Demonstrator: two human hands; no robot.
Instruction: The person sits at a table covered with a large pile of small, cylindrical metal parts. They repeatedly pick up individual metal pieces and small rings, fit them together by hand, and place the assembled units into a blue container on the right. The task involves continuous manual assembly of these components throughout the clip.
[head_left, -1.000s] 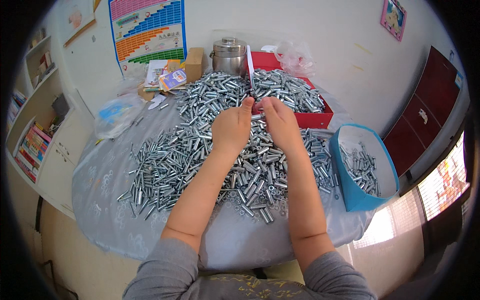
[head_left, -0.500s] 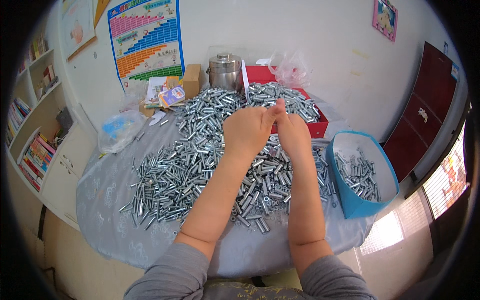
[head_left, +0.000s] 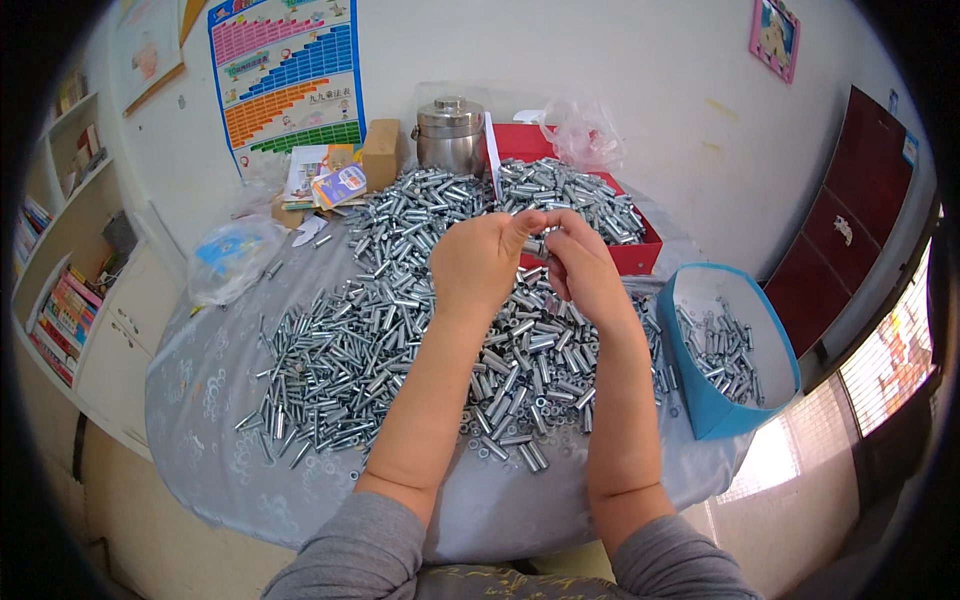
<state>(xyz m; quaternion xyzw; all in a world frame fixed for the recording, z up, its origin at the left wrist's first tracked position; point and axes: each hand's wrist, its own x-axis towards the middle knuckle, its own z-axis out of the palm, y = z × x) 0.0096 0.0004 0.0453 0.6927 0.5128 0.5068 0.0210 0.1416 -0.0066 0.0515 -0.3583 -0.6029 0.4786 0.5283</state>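
Observation:
My left hand (head_left: 472,265) and my right hand (head_left: 588,268) meet above the heap, thumbs uppermost. Between them sits a silvery metal fastener (head_left: 537,246), partly covered by the fingers; whether it is a bolt, a sleeve or both joined I cannot tell. Both hands are closed on it, the left thumb lying along its top. Beneath and around my forearms spreads a big pile of loose metal sleeves, bolts, nuts and washers (head_left: 345,350). Farther back, more sleeves fill a red box (head_left: 640,258).
On the right of the table stands a blue-rimmed fabric bin (head_left: 715,425) with assembled-looking bolts inside. A steel pot (head_left: 449,140), a cardboard box (head_left: 381,155) and booklets (head_left: 340,187) line the back. A plastic bag (head_left: 235,262) lies at left on the grey tablecloth (head_left: 215,440).
My right hand has turned and shifted slightly to the right, its fingers loosening apart. The metal fastener now shows between the hands. My left hand has moved a little left.

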